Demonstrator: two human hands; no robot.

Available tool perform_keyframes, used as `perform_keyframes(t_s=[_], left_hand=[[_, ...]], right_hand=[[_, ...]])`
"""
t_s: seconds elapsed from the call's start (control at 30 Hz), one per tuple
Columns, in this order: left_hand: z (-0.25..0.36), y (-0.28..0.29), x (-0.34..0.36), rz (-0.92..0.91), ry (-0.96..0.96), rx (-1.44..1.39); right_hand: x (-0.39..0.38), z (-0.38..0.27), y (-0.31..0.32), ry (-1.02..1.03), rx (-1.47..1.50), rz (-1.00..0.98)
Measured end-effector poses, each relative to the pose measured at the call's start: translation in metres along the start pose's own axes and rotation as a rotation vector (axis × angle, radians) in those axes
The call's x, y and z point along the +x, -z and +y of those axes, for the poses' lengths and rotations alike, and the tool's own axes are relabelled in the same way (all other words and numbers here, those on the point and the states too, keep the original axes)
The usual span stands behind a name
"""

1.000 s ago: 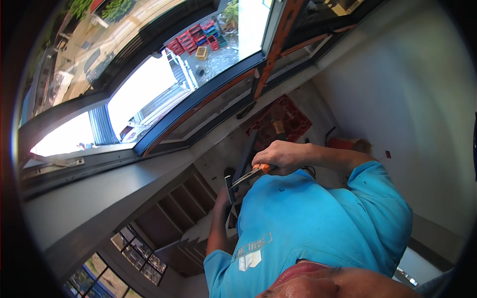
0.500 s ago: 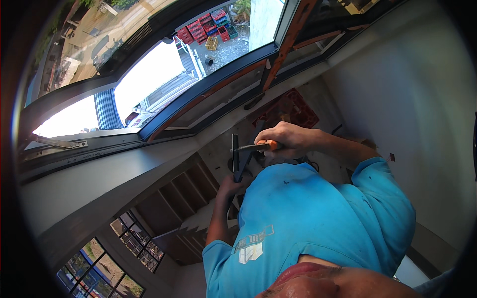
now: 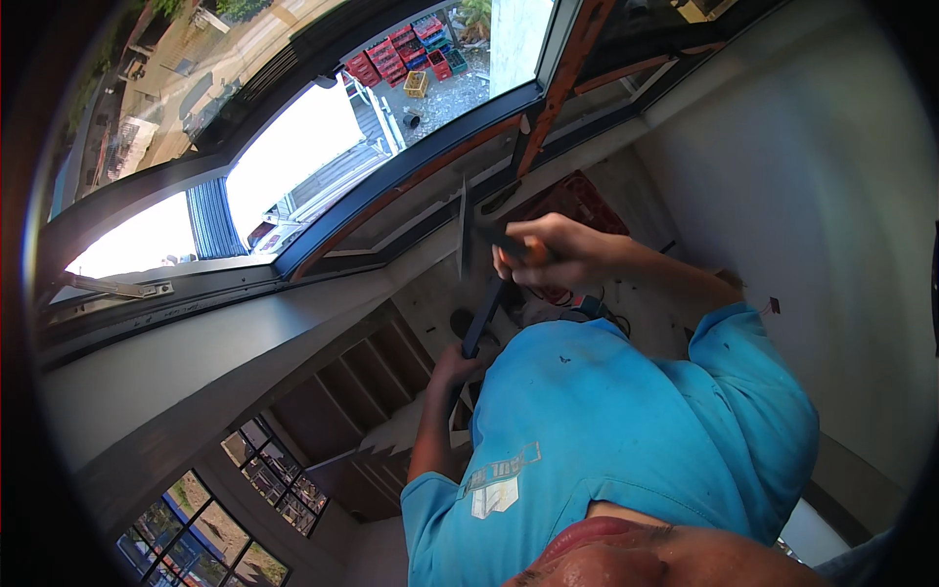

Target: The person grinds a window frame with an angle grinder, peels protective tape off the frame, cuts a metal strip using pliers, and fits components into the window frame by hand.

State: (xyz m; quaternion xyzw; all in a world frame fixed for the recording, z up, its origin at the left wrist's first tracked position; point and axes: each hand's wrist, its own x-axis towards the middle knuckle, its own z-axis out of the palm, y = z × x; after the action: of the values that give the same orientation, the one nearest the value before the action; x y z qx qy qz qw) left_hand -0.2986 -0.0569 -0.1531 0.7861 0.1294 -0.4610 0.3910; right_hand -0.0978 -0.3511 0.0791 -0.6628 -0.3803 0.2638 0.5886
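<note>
My right hand is closed round the handle of an orange-handled T-shaped tool. Its wide, thin crosspiece stands nearly upright in front of my fist, blurred by motion; the exact kind of tool is unclear. Lower and to the left, my left hand wraps round the near end of a narrow dark bar. That bar slants up and away to the right, its far end passing behind my right hand. The crosspiece looks apart from the bar, though blur hides any contact.
A dark-framed window with orange-brown strips runs along the left and far side. Below it is a pale sill. A red crate lies on the floor beyond my hands. Stairs descend at left; a white wall stands at right.
My right hand has risen slightly, and the T-shaped tool has swung upward, its crosspiece now higher above the bar. My left hand keeps the bar in about the same place.
</note>
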Motion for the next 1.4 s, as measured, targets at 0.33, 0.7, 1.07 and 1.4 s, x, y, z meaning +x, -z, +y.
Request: perform_keyframes(t_s=[0.33,0.7,1.07,1.4], left_hand=[[-0.005,-0.005,-0.004,0.038,0.004,-0.046],[0.016,0.001,-0.011,0.022,0.036,-0.032],[-0.02,-0.004,0.012,0.118,-0.039,0.065],[0.031,0.024,-0.01,-0.076,0.149,-0.183]], right_hand=[[-0.013,0.027,0.007,-0.453,0.642,0.057],[-0.057,0.062,-0.028,-0.682,0.616,0.116],[-0.125,0.144,-0.047,-0.924,0.628,0.235],[-0.178,0.255,-0.079,-1.066,0.359,0.372]])
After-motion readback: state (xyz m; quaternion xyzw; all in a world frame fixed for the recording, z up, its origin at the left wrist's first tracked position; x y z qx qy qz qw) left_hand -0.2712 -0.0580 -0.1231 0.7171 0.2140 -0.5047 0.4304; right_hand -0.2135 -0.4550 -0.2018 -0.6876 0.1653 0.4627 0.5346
